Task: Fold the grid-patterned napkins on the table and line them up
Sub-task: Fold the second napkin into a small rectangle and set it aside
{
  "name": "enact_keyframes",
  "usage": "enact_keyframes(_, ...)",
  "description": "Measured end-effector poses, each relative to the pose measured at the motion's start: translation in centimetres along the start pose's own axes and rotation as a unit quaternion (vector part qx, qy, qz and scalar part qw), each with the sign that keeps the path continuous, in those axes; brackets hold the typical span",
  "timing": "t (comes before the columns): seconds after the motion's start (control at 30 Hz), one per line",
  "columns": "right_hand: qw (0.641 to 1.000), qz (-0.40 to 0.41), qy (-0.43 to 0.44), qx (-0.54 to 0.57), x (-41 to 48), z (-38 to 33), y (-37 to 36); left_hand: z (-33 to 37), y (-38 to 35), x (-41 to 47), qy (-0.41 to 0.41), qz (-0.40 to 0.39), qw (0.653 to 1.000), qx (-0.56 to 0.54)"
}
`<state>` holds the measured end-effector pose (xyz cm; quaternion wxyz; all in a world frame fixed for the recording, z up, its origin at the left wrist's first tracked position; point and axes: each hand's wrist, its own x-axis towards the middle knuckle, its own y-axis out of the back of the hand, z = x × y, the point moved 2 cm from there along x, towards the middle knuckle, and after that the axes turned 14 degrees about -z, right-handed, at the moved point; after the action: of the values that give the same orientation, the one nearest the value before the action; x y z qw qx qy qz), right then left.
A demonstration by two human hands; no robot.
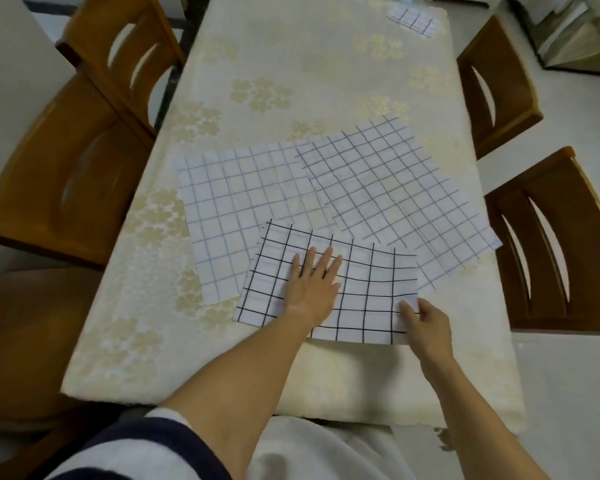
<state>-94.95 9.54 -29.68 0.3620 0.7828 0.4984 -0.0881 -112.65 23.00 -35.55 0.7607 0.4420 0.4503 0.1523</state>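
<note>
My left hand (312, 285) lies flat on the dark-lined napkin (371, 282). Its fingers are straight and a little spread, and they press the cloth down onto the table (291, 81). My right hand (430, 320) is at the right edge of the same napkin. Its fingers are bent and pinch the cloth there, close to the near corner.

This napkin sits at the near side of the table, right in front of me. Its far edge lies on top of two bigger napkins behind it.

Those two are spread open. The left big napkin (229, 209) lies flat and fairly straight. The right big napkin (395, 188) is turned at a slant, and one corner covers part of the left one.

At the far right corner of the table sits a small folded napkin (413, 19) — well apart from the rest.

The table has a cream cloth with pale flowers. The near left chair (77, 174) and the near right chair (561, 244) are wooden, one on each side of me.
</note>
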Motion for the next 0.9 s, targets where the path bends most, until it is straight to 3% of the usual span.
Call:
enact_keyframes(0.2, 0.985, 0.003, 0.116, -0.128, -2.9, -3.7, -1.4, -0.7, -1.2, 0.0, 0.004, 0.026, 1.0, -0.015)
enact_keyframes(0.47, 0.955, -0.032, 0.228, -0.188, -5.3, -7.2, -5.0, -1.2, -1.0, -0.3, -0.008, 0.028, 0.999, -0.037)
enact_keyframes(0.57, 0.946, -0.059, 0.207, -0.243, -5.0, -8.4, -6.9, -1.6, 0.4, -1.2, -0.024, 0.079, 0.986, -0.145)
enact_keyframes(0.63, 0.938, -0.083, 0.195, -0.275, -4.8, -9.5, -8.1, -2.1, 1.9, -2.6, -0.021, 0.141, 0.923, -0.357)
enact_keyframes(0.7, 0.932, -0.1, 0.181, -0.298, -4.7, -10.6, -9.3, -2.8, 3.3, -4.0, 0.001, 0.13, 0.85, -0.511)
enact_keyframes(0.77, 0.926, -0.119, 0.172, -0.315, -4.5, -11.6, -10.6, -3.6, 4.5, -5.1, 0.0, 0.029, 0.766, -0.643)
enact_keyframes(0.83, 0.92, -0.142, 0.171, -0.323, -4.4, -12.2, -12.0, -4.5, 5.5, -6.0, -0.003, -0.083, 0.654, -0.752)
enact_keyframes(0.87, 0.915, -0.156, 0.181, -0.325, -4.4, -12.3, -12.7, -5.1, 5.7, -6.3, -0.01, -0.12, 0.622, -0.774)
enact_keyframes(0.9, 0.909, -0.175, 0.202, -0.321, -4.3, -12.2, -13.3, -5.7, 6.0, -6.4, -0.008, -0.131, 0.615, -0.777)
